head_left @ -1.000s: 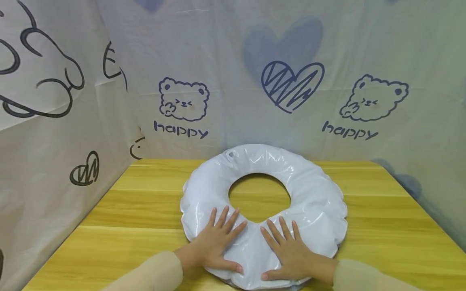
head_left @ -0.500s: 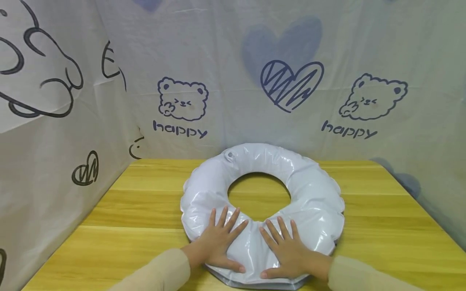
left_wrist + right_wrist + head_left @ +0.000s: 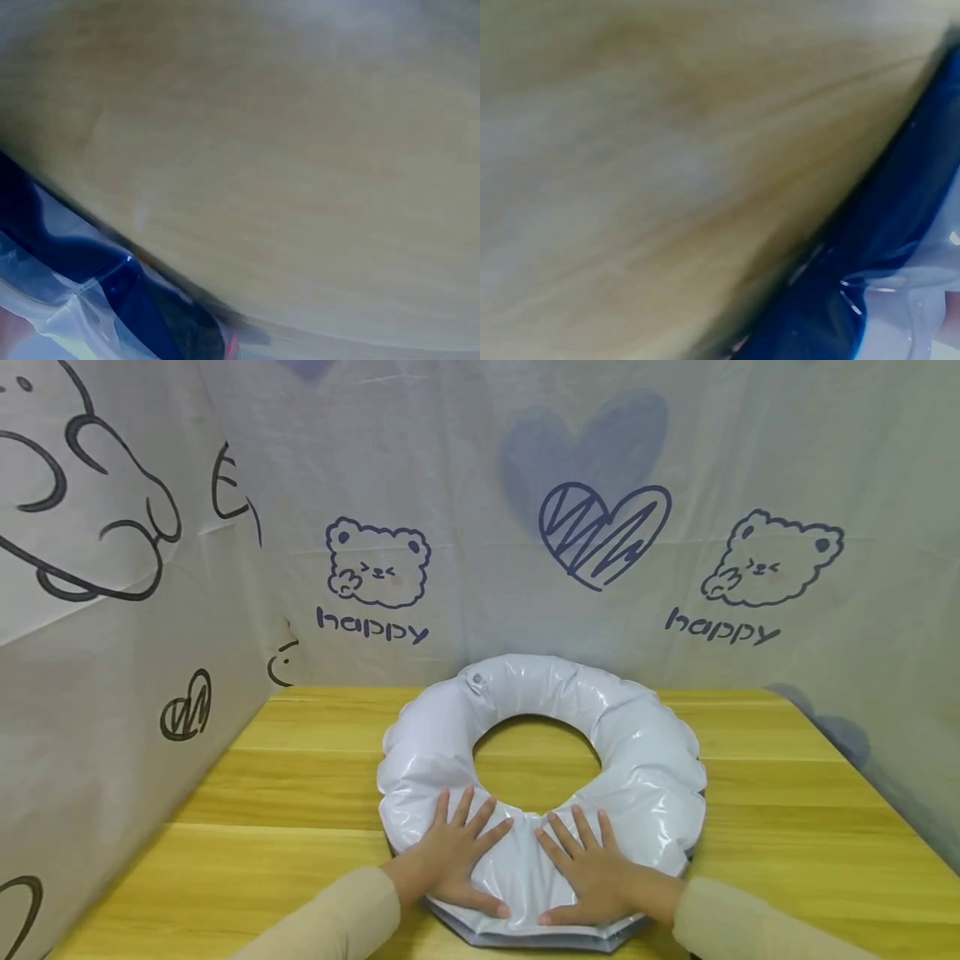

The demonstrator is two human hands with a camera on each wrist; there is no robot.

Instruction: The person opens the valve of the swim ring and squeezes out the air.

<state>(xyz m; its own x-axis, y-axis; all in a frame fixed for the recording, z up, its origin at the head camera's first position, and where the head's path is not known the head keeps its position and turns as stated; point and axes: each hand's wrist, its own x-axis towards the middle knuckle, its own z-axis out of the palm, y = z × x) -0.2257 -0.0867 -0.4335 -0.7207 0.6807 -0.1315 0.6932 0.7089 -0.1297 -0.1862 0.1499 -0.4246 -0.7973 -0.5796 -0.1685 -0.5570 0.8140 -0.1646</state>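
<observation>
A white, glossy inflatable swim ring [image 3: 645, 760] lies flat on the wooden table, partly filled and wrinkled, with a small valve [image 3: 477, 680] at its far left. My left hand [image 3: 453, 852] presses on the near left part of the ring, fingers spread and straight. Beside it my right hand [image 3: 596, 868] presses on the near right part the same way, thumbs pointing toward each other. The near edge is flattened under both palms. In the left wrist view the ring's dark blue underside [image 3: 97, 262] shows at lower left; in the right wrist view the blue side [image 3: 885, 217] is at right.
The wooden table [image 3: 780, 810] extends to both sides of the ring. A pale curtain [image 3: 480, 568] printed with hearts and bears hangs behind the table and along its left. The ring's far edge lies close to it.
The ring has sunk and shrunk slightly, its near part flatter and more creased, with a grey rim now showing along the near edge. Both hands stay pressed in nearly the same place.
</observation>
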